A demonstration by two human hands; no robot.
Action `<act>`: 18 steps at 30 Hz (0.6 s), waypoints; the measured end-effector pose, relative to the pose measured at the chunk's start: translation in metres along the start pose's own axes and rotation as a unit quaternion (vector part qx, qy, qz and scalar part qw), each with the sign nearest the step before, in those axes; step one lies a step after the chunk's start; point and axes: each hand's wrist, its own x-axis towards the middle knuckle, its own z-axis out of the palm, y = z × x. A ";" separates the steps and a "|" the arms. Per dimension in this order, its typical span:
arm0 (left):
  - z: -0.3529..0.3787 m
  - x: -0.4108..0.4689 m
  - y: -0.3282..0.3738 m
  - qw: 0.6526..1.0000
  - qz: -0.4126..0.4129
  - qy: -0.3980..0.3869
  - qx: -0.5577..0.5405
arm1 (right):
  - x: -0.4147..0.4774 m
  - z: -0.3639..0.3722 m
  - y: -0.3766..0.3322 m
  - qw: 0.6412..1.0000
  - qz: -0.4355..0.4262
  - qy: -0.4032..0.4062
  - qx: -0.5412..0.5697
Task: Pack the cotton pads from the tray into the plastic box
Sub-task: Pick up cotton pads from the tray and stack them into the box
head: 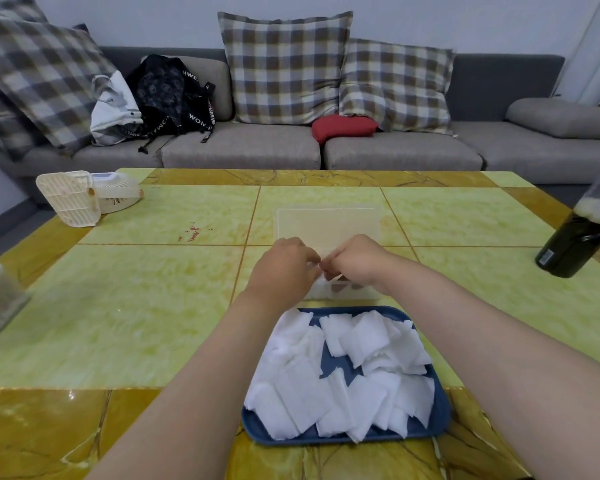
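Left hand [284,268] and right hand [355,263] over open box [329,223], just beyond tray [340,439]. Fingers curled, tips pinched together, apparently on one pad [321,279] at box's near edge. Remaining pads [298,386] heaped loose on tray. Risks: pad folding or landing outside box; forearms brushing heap.

Cotton pads [302,386]: plain white. Tray [442,410]: dark blue. Plastic box [326,223]: clear, slightly milky. Desk [136,306]: yellow-green marbled tiles, ochre veined border; small red marks [191,233] left of ctr. Sofa [239,150]: grey, two tones. Pillows [284,67]: brown/cream/blue-grey check. Small cushion [343,128]: red. Backpack [167,91]: black w/ white lettering. Tote bag [113,105]: white, grey print. Fan [84,197]: cream. Bottle [572,244]: dark green-black, pale band near top.
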 end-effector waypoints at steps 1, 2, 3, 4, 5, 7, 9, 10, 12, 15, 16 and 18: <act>0.000 0.001 0.000 1.000 -0.006 -0.003 0.004 | -0.001 0.000 0.001 1.000 -0.003 -0.007 -0.004; 0.000 0.001 0.000 1.000 -0.010 -0.006 0.005 | -0.002 0.000 0.002 1.000 -0.010 -0.009 -0.002; -0.001 0.001 0.001 1.000 -0.012 -0.008 0.005 | -0.003 -0.002 0.003 1.000 -0.020 -0.008 0.007; -0.002 0.001 0.003 1.000 -0.011 -0.011 0.006 | -0.004 -0.005 0.003 0.999 -0.035 -0.004 0.017; -0.003 0.000 0.005 1.000 -0.009 -0.012 0.007 | -0.007 -0.009 0.004 0.999 -0.052 0.006 0.016; -0.005 -0.003 0.009 1.000 0.002 -0.009 0.012 | -0.013 -0.018 0.007 0.994 -0.094 0.043 -0.023; -0.008 -0.008 0.014 1.000 0.015 0.004 0.010 | -0.023 -0.028 0.013 0.986 -0.135 0.074 -0.064; -0.009 -0.011 0.017 1.000 0.023 0.016 0.008 | -0.030 -0.032 0.015 0.983 -0.153 0.074 -0.077; -0.013 -0.017 0.024 0.998 0.045 0.036 0.007 | -0.044 -0.039 0.019 0.979 -0.177 0.034 -0.100; -0.018 -0.030 0.034 0.998 0.060 0.032 -0.016 | -0.064 -0.043 0.025 0.966 -0.181 -0.067 -0.173; -0.018 -0.034 0.037 0.998 0.056 0.019 -0.029 | -0.069 -0.043 0.026 0.956 -0.181 -0.097 -0.211; -0.020 -0.043 0.043 0.997 0.035 -0.028 -0.059 | -0.078 -0.043 0.029 0.936 -0.174 -0.143 -0.271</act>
